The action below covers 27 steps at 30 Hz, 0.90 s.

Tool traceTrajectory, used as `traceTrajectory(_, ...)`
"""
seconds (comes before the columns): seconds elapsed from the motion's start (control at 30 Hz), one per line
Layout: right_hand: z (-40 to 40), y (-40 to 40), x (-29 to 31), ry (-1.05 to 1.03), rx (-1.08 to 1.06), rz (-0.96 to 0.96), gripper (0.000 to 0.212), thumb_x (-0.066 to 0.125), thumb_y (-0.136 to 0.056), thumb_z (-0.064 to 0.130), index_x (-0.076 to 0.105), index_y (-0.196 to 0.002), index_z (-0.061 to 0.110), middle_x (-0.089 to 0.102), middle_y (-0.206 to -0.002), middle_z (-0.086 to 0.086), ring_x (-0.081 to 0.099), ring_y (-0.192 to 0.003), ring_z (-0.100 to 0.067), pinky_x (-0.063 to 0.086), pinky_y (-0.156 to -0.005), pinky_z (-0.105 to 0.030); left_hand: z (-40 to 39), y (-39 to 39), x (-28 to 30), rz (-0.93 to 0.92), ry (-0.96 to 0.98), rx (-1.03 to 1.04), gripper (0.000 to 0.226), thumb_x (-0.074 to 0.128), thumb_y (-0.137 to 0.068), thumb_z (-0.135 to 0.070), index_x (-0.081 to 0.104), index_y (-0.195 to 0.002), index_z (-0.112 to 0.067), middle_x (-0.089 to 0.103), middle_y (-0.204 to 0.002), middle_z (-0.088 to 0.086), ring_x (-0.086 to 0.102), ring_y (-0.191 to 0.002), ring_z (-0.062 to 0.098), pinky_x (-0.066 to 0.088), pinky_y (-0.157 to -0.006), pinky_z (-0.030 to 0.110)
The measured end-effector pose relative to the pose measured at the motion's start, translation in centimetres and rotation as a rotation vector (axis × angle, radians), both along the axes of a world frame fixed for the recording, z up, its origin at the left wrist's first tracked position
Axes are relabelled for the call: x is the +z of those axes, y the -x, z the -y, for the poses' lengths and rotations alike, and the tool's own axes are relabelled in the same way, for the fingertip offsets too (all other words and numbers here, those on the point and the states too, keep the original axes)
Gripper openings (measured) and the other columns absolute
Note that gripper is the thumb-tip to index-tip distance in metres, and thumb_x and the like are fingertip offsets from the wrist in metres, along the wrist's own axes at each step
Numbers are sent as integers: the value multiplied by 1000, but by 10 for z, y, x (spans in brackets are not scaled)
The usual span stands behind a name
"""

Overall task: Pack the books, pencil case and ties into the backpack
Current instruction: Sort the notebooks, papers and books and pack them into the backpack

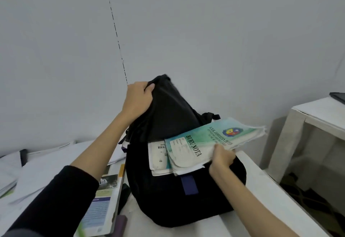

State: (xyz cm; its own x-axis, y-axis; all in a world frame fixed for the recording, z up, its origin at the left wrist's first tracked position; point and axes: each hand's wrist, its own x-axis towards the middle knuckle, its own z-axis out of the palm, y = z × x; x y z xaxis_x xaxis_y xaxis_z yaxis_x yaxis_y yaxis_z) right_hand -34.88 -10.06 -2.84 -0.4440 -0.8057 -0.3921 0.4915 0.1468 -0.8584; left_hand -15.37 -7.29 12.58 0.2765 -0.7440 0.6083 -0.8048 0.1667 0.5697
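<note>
A black backpack (pixel 168 199) with a blue strip on its front stands on the white table. My left hand (pixel 138 98) grips the raised top flap and holds it up. My right hand (pixel 223 157) grips a worn green and white notebook (pixel 211 138) marked "BUKU NOTA", which sticks halfway out of the backpack's opening and tilts to the right. Beside it, another white notebook (pixel 158 156) sits partly inside the opening. No pencil case or ties can be made out.
To the left of the backpack lie an illustrated textbook (pixel 104 199) and loose white papers (pixel 46 171). A dark object (pixel 124 192) lies between book and backpack. A white side table (pixel 317 117) stands at the right beyond the table (pixel 261 184) edge.
</note>
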Motion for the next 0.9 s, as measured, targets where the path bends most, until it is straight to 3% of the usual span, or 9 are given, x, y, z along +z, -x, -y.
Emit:
traceTrajectory(0.07, -8, -24, -8, 1, 67, 78, 40, 54, -84, -4, 52, -123, 3, 61, -123, -15, 61, -106, -31, 52, -85, -36, 0, 14, 4, 94, 26, -66, 47, 45, -97, -16, 29, -53, -17, 34, -50, -3, 31, -48, 12, 25, -46, 19)
traceTrajectory(0.23, -32, -61, -3, -223, 789, 404, 23, 47, -96, 18, 55, -103, -3, 67, -87, -24, 67, -56, -30, 54, -41, -28, 2, 26, 10, 240, 29, -139, 45, 45, -97, -16, 30, -55, -16, 36, -50, -1, 33, -50, 15, 24, -51, 27)
traceTrajectory(0.4, -38, -66, 16, -125, 1297, 173, 27, 48, -95, 22, 61, -82, 2, 69, -64, -12, 62, -47, -18, 45, -41, -18, -2, 10, 7, 264, 2, -121, 39, 46, -97, -16, 39, -60, -9, 40, -52, 1, 37, -52, 17, 26, -53, 31)
traceTrajectory(0.47, -29, -59, 22, 47, 1305, -61, 17, 49, -94, 14, 60, -87, 4, 69, -68, -11, 62, -49, -17, 48, -46, -22, -4, 6, 6, 267, 0, -114, 41, 46, -97, -16, 36, -57, -13, 39, -51, -1, 36, -50, 14, 26, -51, 29)
traceTrajectory(0.53, -12, -41, 23, 311, 1278, -614, 15, 51, -89, 2, 64, -96, 6, 69, -79, -9, 64, -64, -20, 54, -62, -34, -6, 6, 5, 271, 0, -106, 44, 46, -97, -16, 33, -55, -17, 38, -50, -2, 36, -50, 13, 26, -51, 27)
traceTrajectory(0.6, 7, -15, 23, 525, 1308, -1278, 40, 49, -81, -5, 67, -109, 17, 68, -109, -2, 61, -101, -18, 48, -91, -37, -7, 7, 3, 283, 0, -110, 41, 46, -97, -17, 35, -57, -14, 39, -51, -1, 37, -51, 16, 27, -53, 31)
traceTrajectory(0.67, 21, 12, 27, 496, 1437, -1691, 58, 50, -80, -1, 57, -126, 34, 47, -142, 9, 39, -132, -17, 30, -110, -42, -7, 9, 3, 310, 4, -120, 37, 46, -97, -18, 41, -62, -11, 41, -52, -2, 39, -52, 16, 28, -55, 32)
traceTrajectory(0.77, 32, 45, 31, 268, 1589, -2088, 68, 55, -90, 14, 26, -145, 42, 11, -158, 13, 6, -146, -23, 12, -111, -62, -7, 16, 3, 352, 16, -142, 38, 45, -98, -18, 39, -60, -20, 41, -52, -8, 40, -52, 9, 25, -54, 30)
traceTrajectory(0.9, 28, 62, 25, 180, 1572, -2261, 85, 62, -89, 22, 5, -149, 41, 1, -160, 10, 10, -145, -25, 18, -113, -56, -7, 21, 1, 358, 12, -161, 41, 46, -97, -16, 35, -58, -22, 39, -51, -9, 39, -50, 8, 21, -51, 25)
